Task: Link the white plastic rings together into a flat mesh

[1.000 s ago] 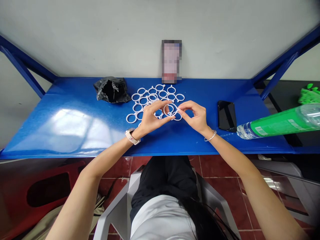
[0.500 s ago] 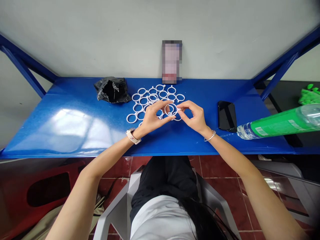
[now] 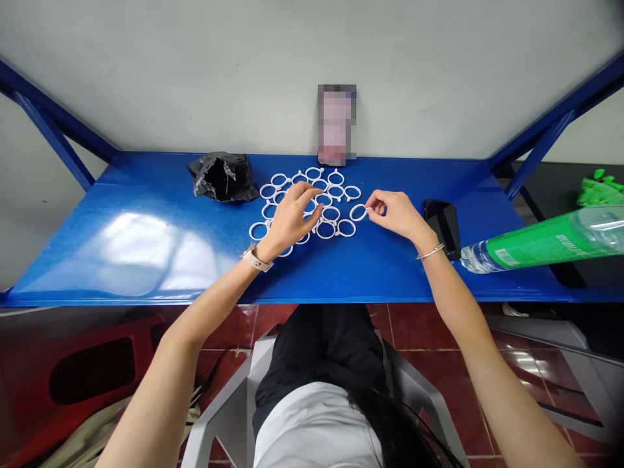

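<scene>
Between thumb and fingertips, my right hand pinches a white plastic ring by its small tab, at the right side of a spread of similar rings. Over the left part of that spread hovers my left hand, fingers bent and apart, with nothing seen in its grasp. Several white rings with small tabs lie flat on the blue table, some overlapping. My left hand and wrist cover part of them.
Behind the rings, a blurred-out phone-like panel leans on the wall. A crumpled black plastic bag sits at the back left. At the right are a black phone and a bottle with a green label. Blue braces flank the table.
My right hand has moved right, carrying the ring away from my left hand. My left hand has let go of the ring and shifted slightly left, over the other rings.
</scene>
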`<state>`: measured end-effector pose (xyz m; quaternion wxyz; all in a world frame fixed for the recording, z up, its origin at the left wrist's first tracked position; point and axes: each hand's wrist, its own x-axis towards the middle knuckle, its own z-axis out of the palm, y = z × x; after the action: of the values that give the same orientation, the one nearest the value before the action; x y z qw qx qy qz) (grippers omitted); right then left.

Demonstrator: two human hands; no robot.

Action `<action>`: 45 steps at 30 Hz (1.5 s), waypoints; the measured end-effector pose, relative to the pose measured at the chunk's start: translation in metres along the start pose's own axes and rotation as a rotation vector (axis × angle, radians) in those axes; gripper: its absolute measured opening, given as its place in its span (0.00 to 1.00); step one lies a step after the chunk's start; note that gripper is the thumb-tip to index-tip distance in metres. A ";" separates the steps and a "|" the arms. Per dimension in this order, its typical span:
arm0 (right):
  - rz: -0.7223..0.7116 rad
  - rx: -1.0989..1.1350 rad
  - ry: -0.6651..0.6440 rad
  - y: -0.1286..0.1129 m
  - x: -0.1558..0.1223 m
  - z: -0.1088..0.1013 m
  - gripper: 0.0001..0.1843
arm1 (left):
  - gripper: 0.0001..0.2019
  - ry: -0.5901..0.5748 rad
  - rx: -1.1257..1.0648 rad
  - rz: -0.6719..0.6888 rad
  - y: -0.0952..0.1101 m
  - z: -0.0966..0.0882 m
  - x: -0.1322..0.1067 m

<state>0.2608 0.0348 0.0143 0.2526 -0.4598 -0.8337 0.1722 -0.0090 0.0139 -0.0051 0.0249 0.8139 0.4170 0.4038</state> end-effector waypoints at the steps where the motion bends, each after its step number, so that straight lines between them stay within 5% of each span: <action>1: 0.015 -0.042 -0.008 0.004 0.000 0.000 0.03 | 0.11 0.010 0.012 -0.003 -0.002 0.000 0.000; 9: 0.116 -0.105 -0.207 0.007 0.002 0.003 0.07 | 0.11 -0.129 0.168 -0.135 0.000 -0.007 0.005; 16: 0.095 -0.190 -0.150 0.005 0.002 0.002 0.10 | 0.13 -0.257 0.314 -0.308 -0.017 -0.019 0.009; 22: 0.047 -0.244 -0.038 0.012 0.003 0.006 0.13 | 0.27 -0.414 0.368 -0.471 -0.044 -0.023 0.006; 38: 0.061 -0.133 -0.127 0.020 0.009 0.046 0.37 | 0.30 -0.493 0.303 -0.346 -0.033 0.020 -0.003; 45: -0.066 -0.266 -0.126 -0.009 0.012 0.066 0.36 | 0.27 -0.480 0.177 -0.198 -0.024 0.032 -0.003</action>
<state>0.2114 0.0371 -0.0316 0.1422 -0.4499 -0.8780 0.0806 -0.0038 0.0371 -0.0374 0.0912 0.8406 0.5104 0.1569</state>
